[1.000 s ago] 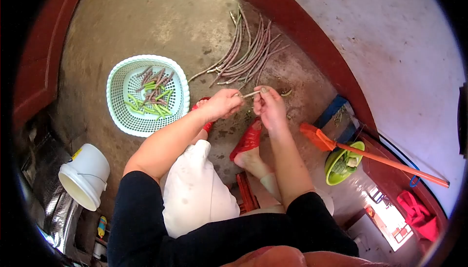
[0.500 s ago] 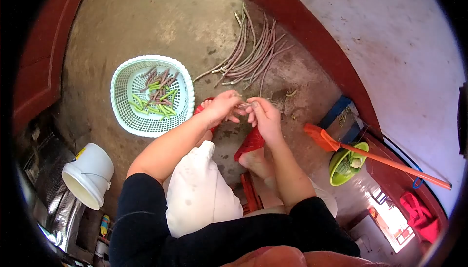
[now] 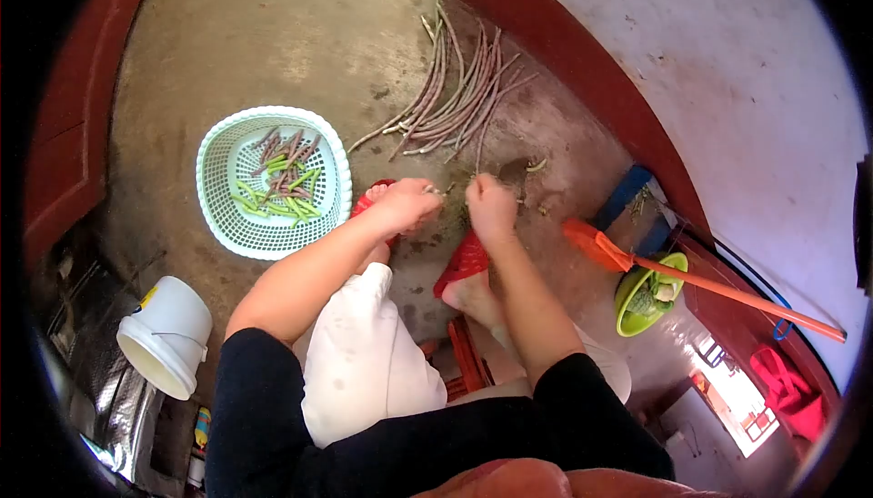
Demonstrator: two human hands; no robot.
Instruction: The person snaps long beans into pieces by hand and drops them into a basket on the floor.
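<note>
Slightly right of a pale green plastic basket [image 3: 344, 184], my left hand [image 3: 409, 205] is closed, with a small tip of a long bean [image 3: 432, 190] showing at its fingertips. My right hand [image 3: 491, 210] is a loose fist a short way to the right. A thin purple bean end [image 3: 478, 158] meets its top edge; whether it comes from the fist or from the pile behind is unclear. Beyond my hands lies a pile of long purple beans [image 3: 459, 102] on the floor. Short green and purple bean pieces [image 3: 284, 180] lie in the basket.
Red footwear [image 3: 464, 261] shows below my hands. Scraps [image 3: 536, 167] lie on the floor at right. An orange-handled tool [image 3: 718, 293] crosses a lime-green bowl [image 3: 627, 316] with vegetables. A white bucket [image 3: 173, 325] stands lower left; a dark red wall base [image 3: 564, 52] curves along the right.
My hands were together, pinching a thin bean between them; now they are apart, the left shifted slightly left and the right turned into a fist. The view has shifted a little.
</note>
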